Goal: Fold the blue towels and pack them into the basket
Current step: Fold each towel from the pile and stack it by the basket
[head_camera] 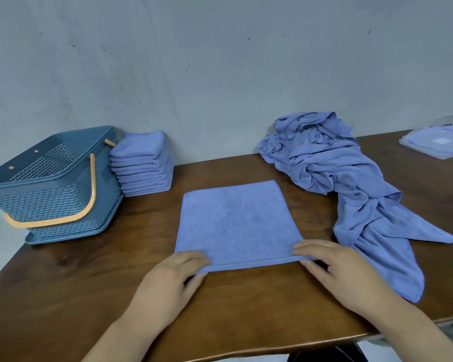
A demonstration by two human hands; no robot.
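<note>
Ten or so folded towels sit in a stack [141, 164] at ten o'clock, pressed against the basket [50, 184] at nine, so the folding looks well under way. The packing does not: no towel shows inside the basket, and its handle hangs down the near side.

At centre, one towel [236, 226] lies spread flat and square on the counter [246, 322]. The left hand [173, 275] pinches its near left corner, fingers on top, and the right hand [338, 267] pinches the near right corner the same way. That reads as the set-up for a first fold, near edge carried over toward twelve o'clock.

Plenty is left. At two o'clock a crumpled pile [351, 184] of unfolded towels sprawls from the wall [220, 61] toward four o'clock, its tail lying just beside the right hand. How many are in it, I cannot tell.

Far out at one o'clock lies a clear plastic lid [434, 142], well apart from the work. Nothing blocks the fold itself, though the pile's tail could snag the right wrist.
</note>
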